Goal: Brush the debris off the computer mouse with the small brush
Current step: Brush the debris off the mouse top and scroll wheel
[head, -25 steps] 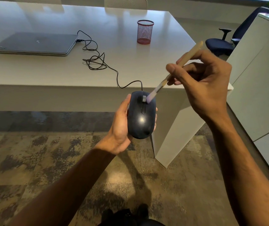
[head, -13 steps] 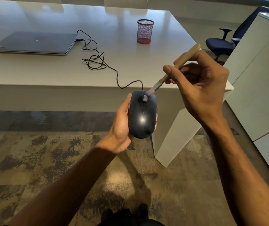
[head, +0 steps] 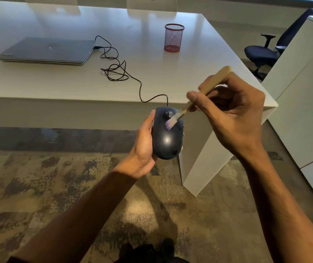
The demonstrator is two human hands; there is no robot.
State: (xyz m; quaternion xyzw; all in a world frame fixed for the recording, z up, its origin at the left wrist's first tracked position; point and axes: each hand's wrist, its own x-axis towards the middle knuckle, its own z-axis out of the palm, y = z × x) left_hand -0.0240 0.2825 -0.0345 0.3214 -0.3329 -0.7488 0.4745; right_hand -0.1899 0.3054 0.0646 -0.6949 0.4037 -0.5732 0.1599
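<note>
Now the left hand (head: pixel 142 149) cradles the mouse (head: pixel 167 135); right hand (head: pixel 233 118), at three o'clock, pinches the brush (head: pixel 206 88), bristles on its top.

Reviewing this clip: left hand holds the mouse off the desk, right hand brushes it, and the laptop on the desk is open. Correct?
Not quite: the head view shows the laptop closed flat on the desk. The rest holds: left hand holds the mouse, right hand works the brush.

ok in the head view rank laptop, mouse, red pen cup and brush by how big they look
1. laptop
2. mouse, though it is nearer the camera
3. red pen cup and brush: too alike to rank; the brush is long, thin and closer
</note>
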